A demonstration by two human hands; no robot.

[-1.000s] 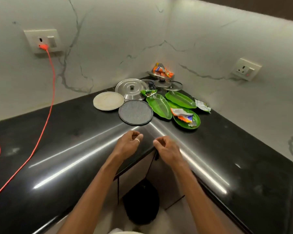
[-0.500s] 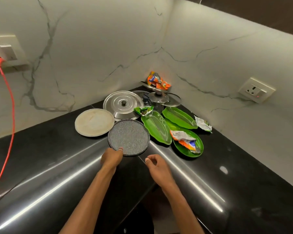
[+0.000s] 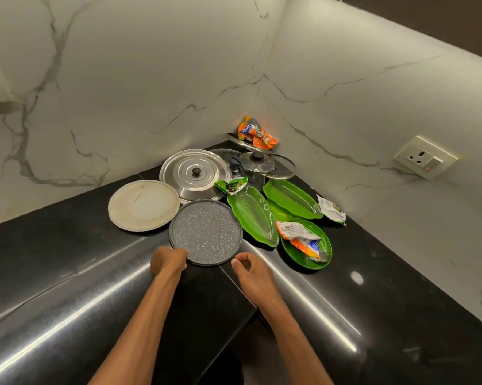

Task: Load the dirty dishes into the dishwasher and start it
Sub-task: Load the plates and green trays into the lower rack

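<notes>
A grey speckled plate [image 3: 206, 232] lies flat on the black counter [image 3: 67, 262] near the inner corner edge. My left hand [image 3: 169, 261] has its fingers curled on the plate's near left rim. My right hand [image 3: 251, 270] hovers just right of the near rim with loosely curled fingers and holds nothing. Behind the plate lie a stained white plate [image 3: 144, 205], a steel lid [image 3: 195, 175], glass lids [image 3: 257, 163] and leaf-shaped green plates [image 3: 252, 215], one round green plate [image 3: 306, 247] carrying a crumpled wrapper [image 3: 300, 238].
Snack wrappers lie about the corner: an orange one [image 3: 257, 133] on a dish at the back, a green one [image 3: 231, 185], a white one [image 3: 331, 211]. Marble walls close in the corner; a wall socket [image 3: 425, 160] is on the right.
Both hands have moved forward from the counter's edge to the grey plate, and my left hand has taken hold of its rim. The view has shifted closer to the corner.
</notes>
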